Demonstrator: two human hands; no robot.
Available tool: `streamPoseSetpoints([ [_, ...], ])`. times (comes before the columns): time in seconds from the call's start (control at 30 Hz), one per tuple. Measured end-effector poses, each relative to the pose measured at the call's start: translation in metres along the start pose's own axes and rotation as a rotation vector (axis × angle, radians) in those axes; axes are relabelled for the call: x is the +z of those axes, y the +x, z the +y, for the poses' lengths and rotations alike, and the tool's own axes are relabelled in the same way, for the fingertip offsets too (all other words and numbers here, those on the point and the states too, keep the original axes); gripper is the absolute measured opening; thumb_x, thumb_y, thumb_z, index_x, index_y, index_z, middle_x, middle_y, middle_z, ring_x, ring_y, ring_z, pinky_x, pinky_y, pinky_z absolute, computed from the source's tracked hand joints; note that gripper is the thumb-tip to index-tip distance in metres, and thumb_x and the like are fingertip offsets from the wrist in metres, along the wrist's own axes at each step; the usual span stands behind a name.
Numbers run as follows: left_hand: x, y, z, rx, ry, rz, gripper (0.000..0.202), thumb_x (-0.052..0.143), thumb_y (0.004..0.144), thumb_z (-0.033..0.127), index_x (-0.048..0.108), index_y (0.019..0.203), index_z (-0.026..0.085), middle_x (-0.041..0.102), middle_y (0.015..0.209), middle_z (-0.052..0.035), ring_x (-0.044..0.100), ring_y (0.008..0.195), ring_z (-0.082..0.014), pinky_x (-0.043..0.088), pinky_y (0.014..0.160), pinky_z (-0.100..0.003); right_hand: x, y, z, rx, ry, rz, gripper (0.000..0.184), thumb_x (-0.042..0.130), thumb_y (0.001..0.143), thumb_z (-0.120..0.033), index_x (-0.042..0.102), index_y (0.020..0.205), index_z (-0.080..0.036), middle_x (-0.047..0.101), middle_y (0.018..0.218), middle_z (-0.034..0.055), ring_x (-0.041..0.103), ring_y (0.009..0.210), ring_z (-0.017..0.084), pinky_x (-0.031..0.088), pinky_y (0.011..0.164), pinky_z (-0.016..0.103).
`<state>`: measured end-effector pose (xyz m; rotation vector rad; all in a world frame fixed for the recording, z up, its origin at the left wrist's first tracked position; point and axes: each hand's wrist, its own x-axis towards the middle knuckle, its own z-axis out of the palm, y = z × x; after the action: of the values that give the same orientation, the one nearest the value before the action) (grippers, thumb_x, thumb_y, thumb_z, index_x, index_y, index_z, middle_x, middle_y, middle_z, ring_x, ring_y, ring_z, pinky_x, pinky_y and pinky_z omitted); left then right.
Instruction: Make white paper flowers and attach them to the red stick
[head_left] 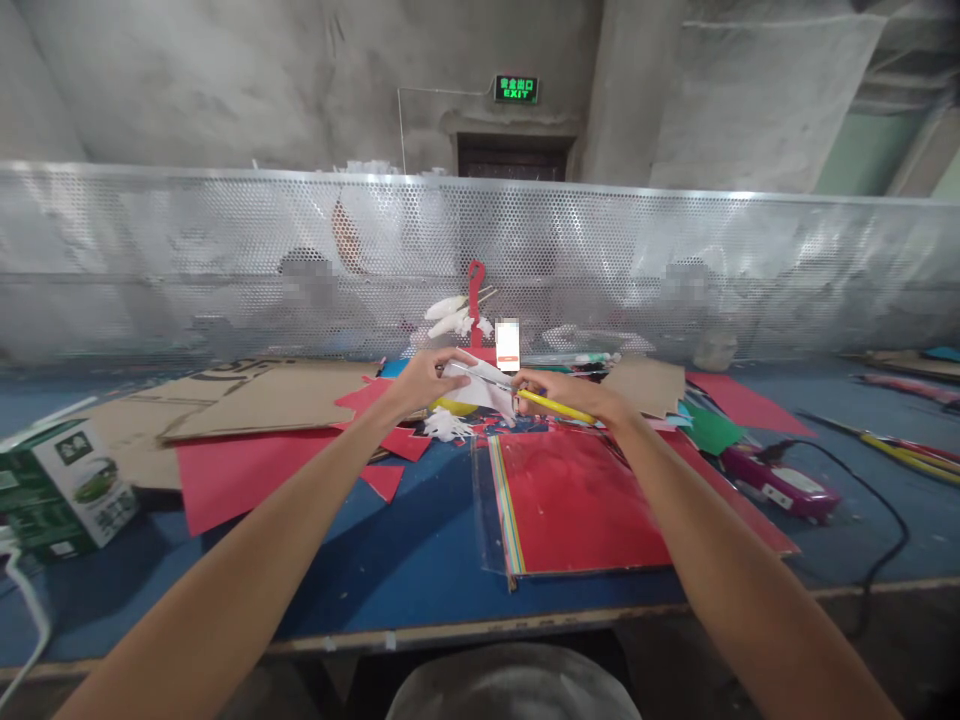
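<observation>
My left hand pinches a sheet of white paper between thumb and fingers above the middle of the table. From the other side, my right hand is closed on yellow-handled scissors, whose metal blades reach to the white paper. Whether the blades are parted is too small to tell. Just below the paper lies a white fringed paper piece, with something yellow behind it. Red paper scraps lie left of my hands.
Cardboard sheets and a green-white carton lie left. A red paper stack in clear plastic lies front right, near a purple power strip with a black cord. A lit phone stands before the perforated metal screen.
</observation>
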<state>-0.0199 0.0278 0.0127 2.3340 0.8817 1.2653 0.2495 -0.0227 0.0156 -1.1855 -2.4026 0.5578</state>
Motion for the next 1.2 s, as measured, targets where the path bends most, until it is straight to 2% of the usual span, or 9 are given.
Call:
streamPoseSetpoints([
  [0.1,-0.001,0.000,-0.002,-0.021,-0.007,-0.090,0.032,0.068,0.072,0.034,0.072,0.100,0.018,0.071,0.088,-0.0051,0.063,0.070,-0.0167,0.052,0.059,-0.027,0.001,-0.002,-0.003,0.051,0.025,-0.001,0.038,0.060,0.083,-0.046,0.059,0.114,-0.026,0.064,0.095,0.0058,0.057,0.069,0.014,0.041,0.055,0.025],
  [0.33,0.000,-0.001,-0.004,-0.038,0.011,-0.082,0.035,0.068,0.073,0.033,0.072,0.104,0.018,0.071,0.089,-0.0049,0.061,0.067,-0.0147,0.050,0.058,-0.026,0.005,0.000,0.000,0.122,0.123,-0.009,0.038,0.062,0.081,-0.047,0.059,0.112,-0.025,0.062,0.079,0.0025,0.041,0.046,0.007,0.032,0.040,0.022],
  [0.53,0.000,-0.001,-0.004,-0.070,0.017,-0.113,0.037,0.069,0.074,0.034,0.070,0.107,0.018,0.070,0.098,-0.0057,0.060,0.071,-0.0137,0.048,0.062,-0.025,0.002,-0.002,-0.007,0.094,0.147,0.001,0.035,0.066,0.078,-0.047,0.061,0.101,-0.021,0.060,0.071,-0.0009,0.036,0.040,0.004,0.029,0.039,0.021],
  [0.73,-0.007,0.000,-0.003,-0.124,-0.064,-0.130,0.044,0.071,0.072,0.036,0.067,0.112,0.016,0.069,0.102,-0.0073,0.062,0.075,-0.0150,0.049,0.063,-0.025,-0.018,-0.017,-0.011,0.091,0.132,-0.031,0.034,0.070,0.074,-0.045,0.064,0.097,-0.021,0.060,0.065,-0.0010,0.040,0.043,0.007,0.028,0.042,0.022],
  [0.83,-0.011,0.002,-0.008,-0.157,-0.109,-0.106,0.044,0.072,0.071,0.035,0.067,0.110,0.015,0.068,0.105,-0.0085,0.064,0.078,-0.0164,0.050,0.066,-0.026,-0.028,-0.027,-0.012,0.141,0.135,0.056,0.035,0.069,0.073,-0.046,0.064,0.095,-0.020,0.060,0.065,-0.0005,0.044,0.047,0.009,0.029,0.044,0.022],
  [0.93,-0.012,0.002,-0.011,-0.204,-0.175,-0.095,0.041,0.071,0.071,0.030,0.067,0.109,0.014,0.069,0.105,-0.0092,0.065,0.080,-0.0169,0.050,0.068,-0.027,-0.033,-0.031,-0.007,0.286,0.050,0.160,0.033,0.061,0.078,-0.049,0.063,0.094,-0.021,0.061,0.065,0.0006,0.047,0.047,0.011,0.029,0.045,0.023],
  [1.03,-0.012,0.001,-0.006,-0.256,-0.257,-0.127,0.038,0.067,0.072,0.024,0.067,0.108,0.014,0.071,0.101,-0.0091,0.065,0.077,-0.0158,0.049,0.067,-0.026,-0.030,-0.024,0.010,0.404,-0.183,0.187,0.031,0.059,0.079,-0.048,0.064,0.092,-0.021,0.064,0.068,0.0027,0.053,0.053,0.014,0.033,0.050,0.024],
  [1.1,-0.012,-0.001,0.000,-0.274,-0.322,-0.152,0.035,0.066,0.072,0.022,0.068,0.106,0.014,0.071,0.098,-0.0086,0.064,0.073,-0.0145,0.047,0.064,-0.025,-0.026,-0.017,0.023,0.409,-0.392,0.130,0.032,0.068,0.071,-0.047,0.066,0.086,-0.019,0.067,0.075,0.0047,0.056,0.061,0.016,0.034,0.054,0.025],
  [1.2,-0.013,-0.003,0.007,-0.252,-0.415,-0.210,0.031,0.063,0.071,0.019,0.070,0.101,0.014,0.071,0.090,-0.0068,0.060,0.064,-0.0117,0.044,0.059,-0.024,-0.018,-0.010,0.035,0.483,-0.514,-0.087,0.025,0.066,0.073,-0.041,0.068,0.080,-0.017,0.066,0.071,0.0057,0.058,0.061,0.018,0.035,0.054,0.026],
])
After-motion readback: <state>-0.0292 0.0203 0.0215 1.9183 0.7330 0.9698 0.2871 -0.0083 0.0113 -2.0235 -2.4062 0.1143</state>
